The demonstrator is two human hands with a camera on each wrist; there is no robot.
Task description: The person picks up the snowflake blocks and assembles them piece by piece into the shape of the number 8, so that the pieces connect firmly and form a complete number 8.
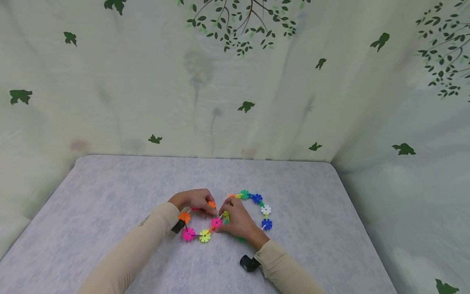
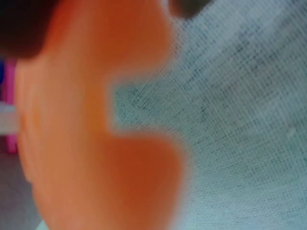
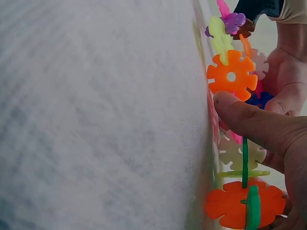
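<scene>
Colourful notched plastic discs are slotted together into two loops on the table. My left hand point(image 1: 199, 200) bends over the top of the left loop, its fingers pinching around an orange disc point(image 1: 211, 203). With thumb and fingers, my right hand point(image 1: 239, 219) grips the chain where the loops meet, at a pink disc point(image 1: 216, 223). The right wrist view puts my right thumb point(image 3: 240, 109) against the edge of an orange disc point(image 3: 231, 76). A blurred orange disc point(image 2: 72, 120) fills much of the left wrist view. The right hand hides part of the right loop.
The right loop carries blue point(image 1: 267, 224), white point(image 1: 266, 210) and green discs point(image 1: 244, 194). Yellow point(image 1: 205, 236) and pink discs point(image 1: 189, 234) form the left loop's near side. A grey cloth-covered table point(image 1: 147, 175) meets a leaf-patterned curtain point(image 1: 220, 130) behind.
</scene>
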